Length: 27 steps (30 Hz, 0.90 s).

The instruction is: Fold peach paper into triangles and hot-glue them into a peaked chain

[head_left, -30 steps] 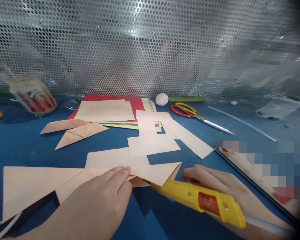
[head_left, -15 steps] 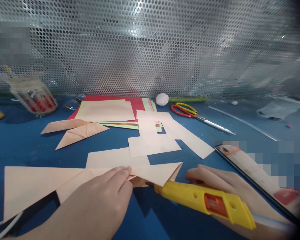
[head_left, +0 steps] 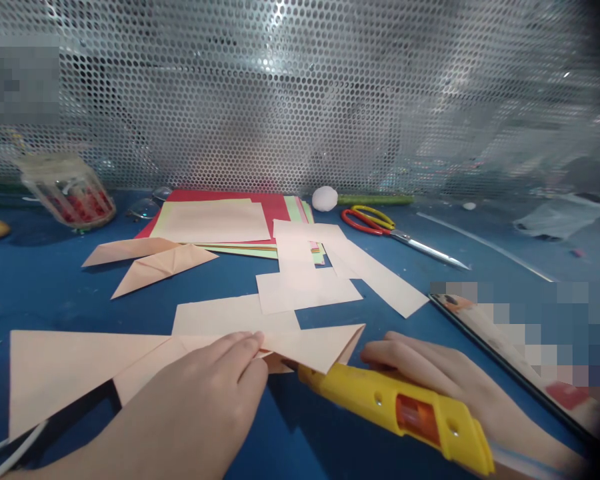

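My left hand (head_left: 200,393) lies over a folded peach paper (head_left: 80,367), its fingers pressed together on the paper near the middle. The paper's right end (head_left: 325,343) is a raised, pointed flap. Under that flap reaches the dark nozzle of a yellow glue gun (head_left: 390,407), which has an orange window in its side and a clear glue stick at its rear. My right hand (head_left: 430,373) grips the gun from behind; its handle is hidden. Another pale sheet (head_left: 235,313) lies just beyond the folded paper.
Loose pale strips (head_left: 310,290) lie ahead, by stacked coloured paper (head_left: 210,220). Two folded peach pieces (head_left: 165,267) are at the left, scissors (head_left: 405,237) at the right. A phone (head_left: 510,367) lies beside my right hand. A glass jar (head_left: 70,193) stands at the back left.
My right hand has shifted the glue gun slightly left, its nozzle going further under the paper flap. My left hand and the folded paper have hardly moved.
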{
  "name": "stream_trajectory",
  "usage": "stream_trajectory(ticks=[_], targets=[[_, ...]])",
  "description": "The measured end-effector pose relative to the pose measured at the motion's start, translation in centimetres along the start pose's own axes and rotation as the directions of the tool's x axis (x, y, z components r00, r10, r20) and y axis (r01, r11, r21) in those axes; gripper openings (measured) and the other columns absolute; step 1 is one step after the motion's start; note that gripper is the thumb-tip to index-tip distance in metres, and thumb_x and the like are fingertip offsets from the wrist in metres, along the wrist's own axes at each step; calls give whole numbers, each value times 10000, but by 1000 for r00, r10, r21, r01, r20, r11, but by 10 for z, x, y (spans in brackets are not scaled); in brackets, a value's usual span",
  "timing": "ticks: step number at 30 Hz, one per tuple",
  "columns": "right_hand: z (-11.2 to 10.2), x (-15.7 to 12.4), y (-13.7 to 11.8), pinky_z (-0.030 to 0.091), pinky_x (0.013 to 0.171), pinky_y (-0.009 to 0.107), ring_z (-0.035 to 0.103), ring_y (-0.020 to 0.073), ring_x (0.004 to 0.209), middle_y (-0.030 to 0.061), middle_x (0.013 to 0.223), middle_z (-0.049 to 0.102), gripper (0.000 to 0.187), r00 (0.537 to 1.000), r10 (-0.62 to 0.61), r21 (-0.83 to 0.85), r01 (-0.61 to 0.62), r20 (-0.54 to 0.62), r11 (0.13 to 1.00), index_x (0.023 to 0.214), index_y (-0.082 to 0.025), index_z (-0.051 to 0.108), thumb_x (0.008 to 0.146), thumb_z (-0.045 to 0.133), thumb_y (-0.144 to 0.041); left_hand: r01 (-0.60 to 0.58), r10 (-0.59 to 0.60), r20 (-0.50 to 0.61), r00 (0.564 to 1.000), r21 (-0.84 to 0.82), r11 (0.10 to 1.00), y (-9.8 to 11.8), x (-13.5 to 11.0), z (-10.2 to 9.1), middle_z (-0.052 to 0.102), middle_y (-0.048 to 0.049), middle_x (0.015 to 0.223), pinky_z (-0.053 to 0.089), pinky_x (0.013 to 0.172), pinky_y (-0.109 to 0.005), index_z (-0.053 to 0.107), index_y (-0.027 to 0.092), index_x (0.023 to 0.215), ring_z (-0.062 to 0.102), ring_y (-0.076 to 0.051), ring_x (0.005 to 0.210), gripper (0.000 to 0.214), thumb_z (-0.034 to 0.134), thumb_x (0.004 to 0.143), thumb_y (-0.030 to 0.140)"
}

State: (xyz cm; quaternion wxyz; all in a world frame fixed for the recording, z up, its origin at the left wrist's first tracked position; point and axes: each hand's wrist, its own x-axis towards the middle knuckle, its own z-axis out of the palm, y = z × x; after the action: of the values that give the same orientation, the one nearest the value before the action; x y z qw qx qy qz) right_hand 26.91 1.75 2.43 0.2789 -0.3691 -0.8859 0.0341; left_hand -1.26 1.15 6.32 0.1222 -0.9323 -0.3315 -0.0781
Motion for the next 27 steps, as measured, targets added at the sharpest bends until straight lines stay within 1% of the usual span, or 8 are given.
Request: stream_trajectory(ticks=[4, 7, 13, 17, 19, 23, 24, 27], targets=[[4, 0, -1, 425, 450, 245, 616, 147, 515, -28, 684, 626, 121, 1000, -9, 3, 9, -9, 1000, 1020, -247, 571, 964, 464, -240, 3, -3, -15, 1000, -20, 1000, 0, 0, -1, 785, -135, 1030, 596, 782, -314, 787, 117, 1018, 784, -225, 854, 595, 313, 691, -31], [2, 2, -4, 416, 437, 239, 623, 145, 521, -39, 689, 619, 112, 1000, -2, 9, 2, -16, 1000, 1023, -252, 547, 958, 462, -221, 13, -11, 44, 999, -41, 999, -2, 0, -1, 778, -113, 1082, 580, 833, -313, 773, 138, 1078, 775, -206, 911, 622, 302, 710, -33], [-15, 13, -10, 538, 596, 192, 719, 114, 682, -62, 862, 718, 230, 953, 204, 81, -227, 226, 971, 1075, -300, 591, 892, 575, -161, 35, -27, 105, 994, -77, 996, -6, -3, -1, 771, -105, 1123, 591, 863, -311, 754, 141, 1098, 764, -203, 959, 628, 262, 743, -22], [-10, 10, -8, 510, 557, 205, 706, 128, 648, -58, 839, 705, 257, 983, 146, 89, -156, 113, 984, 1095, -310, 568, 879, 546, -172, 49, -27, 188, 982, -112, 993, -6, -2, -3, 727, -99, 1244, 566, 934, -315, 715, 153, 1181, 721, -205, 1093, 616, 283, 777, -15], [-4, 8, -7, 487, 524, 206, 693, 131, 620, -51, 835, 699, 278, 995, 88, 102, -93, 45, 990, 1116, -309, 541, 876, 524, -170, 81, -37, 312, 949, -129, 988, -6, 3, -7, 693, -104, 1303, 558, 954, -347, 685, 147, 1259, 705, -233, 1133, 612, 357, 764, -1], [-5, 8, -8, 516, 573, 196, 716, 122, 666, -55, 890, 699, 344, 988, 120, 112, -130, 96, 985, 1150, -327, 515, 869, 513, -128, 184, -72, 579, 812, -137, 973, -4, 16, -18, 589, -138, 1418, 511, 1008, -453, 602, 130, 1375, 628, -303, 1249, 654, 448, 753, -5], [-6, 8, -9, 520, 576, 190, 718, 114, 667, -62, 897, 690, 353, 981, 144, 104, -158, 131, 982, 1148, -334, 513, 867, 518, -120, 200, -82, 594, 801, -136, 970, -4, 18, -20, 580, -136, 1426, 509, 1010, -464, 598, 136, 1379, 620, -306, 1259, 661, 442, 754, -14], [-10, 9, -9, 521, 556, 187, 708, 104, 643, -65, 897, 660, 353, 969, 186, 79, -201, 165, 976, 1141, -341, 515, 867, 516, -120, 207, -92, 553, 828, -149, 967, -4, 18, -20, 592, -125, 1415, 522, 1000, -474, 615, 145, 1363, 629, -308, 1248, 676, 407, 743, -25]])
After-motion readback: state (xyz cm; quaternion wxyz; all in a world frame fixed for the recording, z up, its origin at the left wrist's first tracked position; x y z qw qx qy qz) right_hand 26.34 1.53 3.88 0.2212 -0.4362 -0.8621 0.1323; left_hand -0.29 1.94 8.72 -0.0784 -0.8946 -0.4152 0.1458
